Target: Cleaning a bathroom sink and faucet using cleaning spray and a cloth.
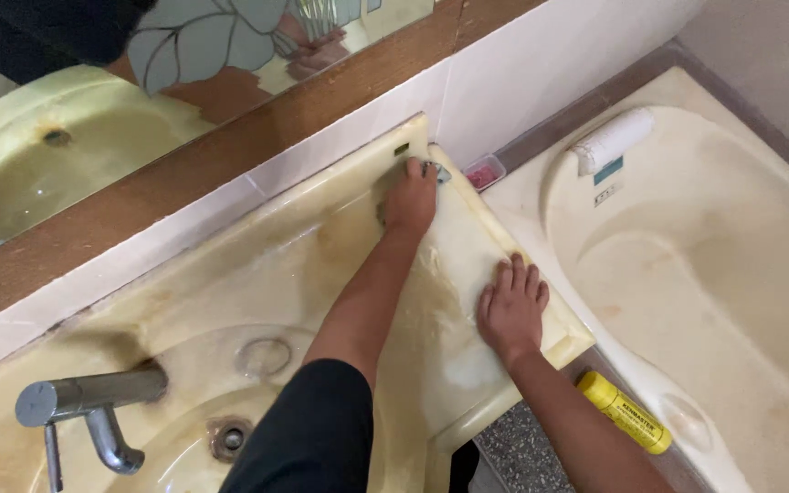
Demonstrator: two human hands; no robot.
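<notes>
My left hand (410, 196) reaches to the far right corner of a stained cream sink counter (321, 246). Its fingers are closed on a small grey scrub pad (436, 171), pressed against the counter near the white wall tiles. My right hand (511, 309) lies flat, palm down and fingers spread, on the counter's right edge and holds nothing. A black sleeve covers my left upper arm.
A chrome faucet (84, 402) and the basin drain (228, 438) sit at the lower left. A wood-framed mirror (47, 155) runs along the back. To the right lies a cream bathtub (732, 274), with a white roll (614, 139) on its rim, a small pink box (484, 171) and a yellow tube (625, 411) nearby.
</notes>
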